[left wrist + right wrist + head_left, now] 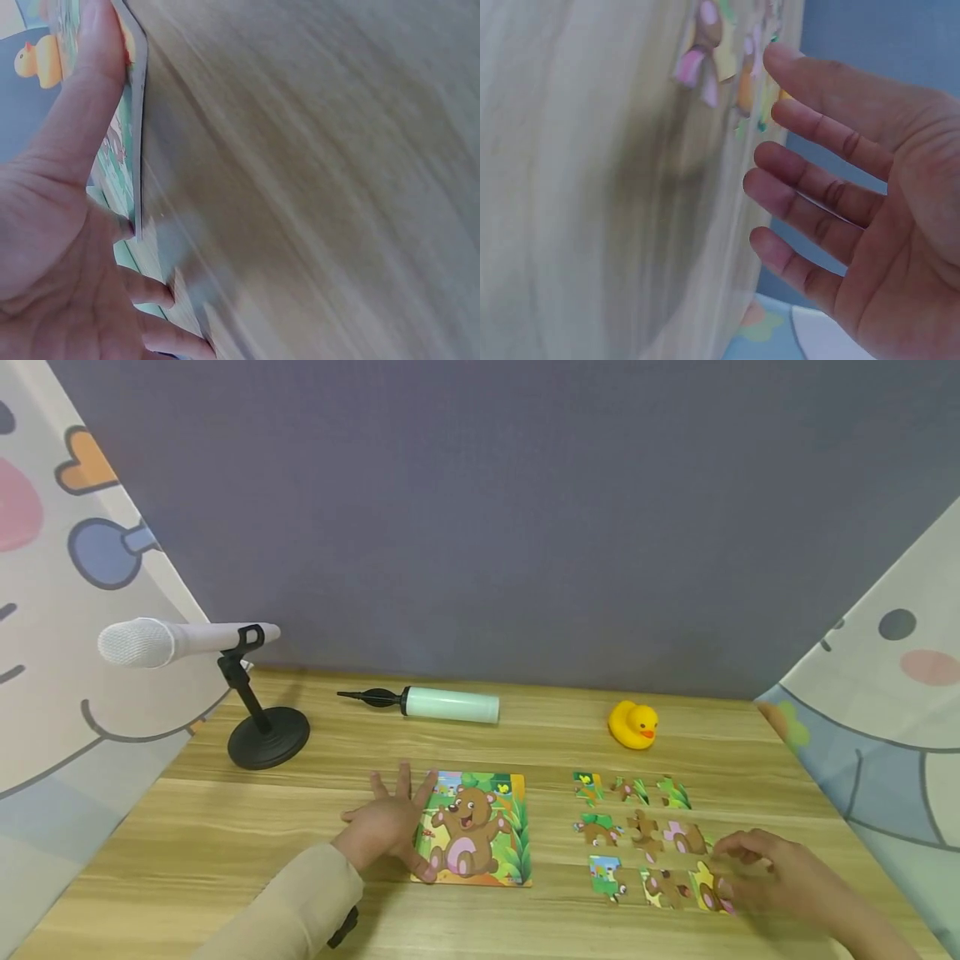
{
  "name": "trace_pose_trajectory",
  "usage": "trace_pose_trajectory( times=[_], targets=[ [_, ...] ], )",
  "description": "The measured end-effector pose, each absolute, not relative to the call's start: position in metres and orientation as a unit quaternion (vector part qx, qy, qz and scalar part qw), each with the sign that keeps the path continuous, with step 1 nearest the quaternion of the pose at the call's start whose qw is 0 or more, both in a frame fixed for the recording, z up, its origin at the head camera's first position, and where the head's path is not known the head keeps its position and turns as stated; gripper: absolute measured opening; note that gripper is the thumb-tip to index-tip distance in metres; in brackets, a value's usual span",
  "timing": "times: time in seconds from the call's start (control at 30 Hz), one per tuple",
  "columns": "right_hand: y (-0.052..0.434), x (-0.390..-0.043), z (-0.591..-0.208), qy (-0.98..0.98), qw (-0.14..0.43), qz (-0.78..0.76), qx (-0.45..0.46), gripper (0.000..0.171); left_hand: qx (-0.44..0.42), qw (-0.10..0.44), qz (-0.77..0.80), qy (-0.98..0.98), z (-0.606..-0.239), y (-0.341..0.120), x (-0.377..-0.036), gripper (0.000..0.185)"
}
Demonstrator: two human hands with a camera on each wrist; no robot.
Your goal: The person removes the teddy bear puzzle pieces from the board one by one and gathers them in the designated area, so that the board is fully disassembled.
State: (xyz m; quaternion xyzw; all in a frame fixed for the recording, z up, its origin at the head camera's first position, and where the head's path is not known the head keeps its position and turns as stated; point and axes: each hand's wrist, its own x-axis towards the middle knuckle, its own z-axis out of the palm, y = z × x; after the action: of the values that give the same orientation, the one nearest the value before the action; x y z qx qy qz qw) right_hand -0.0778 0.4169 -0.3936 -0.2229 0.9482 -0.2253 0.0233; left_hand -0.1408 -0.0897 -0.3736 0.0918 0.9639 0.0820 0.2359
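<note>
A square puzzle board [480, 831] with a cartoon bear lies flat on the wooden table [225, 843]. My left hand [390, 828] rests at the board's left edge with its fingers spread. In the left wrist view its thumb [94, 82] lies on the board [135, 135]. To the right of the board, several loose puzzle pieces [637, 835] lie in rows. My right hand [757, 864], blurred, hovers over the near right pieces. Its fingers [817, 187] are relaxed and hold nothing, with pieces [712, 52] just beyond them.
A white microphone [180, 642] on a black stand [268, 737] is at the back left. A pale green hand pump [442, 703] lies at the back centre. A yellow rubber duck [633, 724] sits at the back right. Cartoon-print cloth [885, 735] flanks both sides.
</note>
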Motion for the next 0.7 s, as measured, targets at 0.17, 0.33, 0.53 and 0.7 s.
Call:
trace_pose_trajectory(
  times=[0.17, 0.33, 0.53, 0.7],
  targets=[
    [0.401, -0.084, -0.379, 0.966, 0.061, -0.192, -0.162, 0.034, 0.098, 0.233, 0.087, 0.964, -0.372, -0.092, -0.141, 0.14],
    [0.375, -0.092, -0.372, 0.967, 0.063, -0.184, -0.165, 0.031, 0.096, 0.234, 0.097, 0.963, -0.372, -0.095, -0.14, 0.14],
    [0.345, -0.103, -0.366, 0.959, 0.054, -0.196, -0.197, 0.03, 0.089, 0.243, 0.111, 0.959, -0.37, -0.097, -0.14, 0.139],
    [0.331, -0.107, -0.36, 0.955, 0.068, -0.219, -0.188, 0.034, 0.091, 0.242, 0.13, 0.957, -0.369, -0.098, -0.141, 0.141]
  ],
)
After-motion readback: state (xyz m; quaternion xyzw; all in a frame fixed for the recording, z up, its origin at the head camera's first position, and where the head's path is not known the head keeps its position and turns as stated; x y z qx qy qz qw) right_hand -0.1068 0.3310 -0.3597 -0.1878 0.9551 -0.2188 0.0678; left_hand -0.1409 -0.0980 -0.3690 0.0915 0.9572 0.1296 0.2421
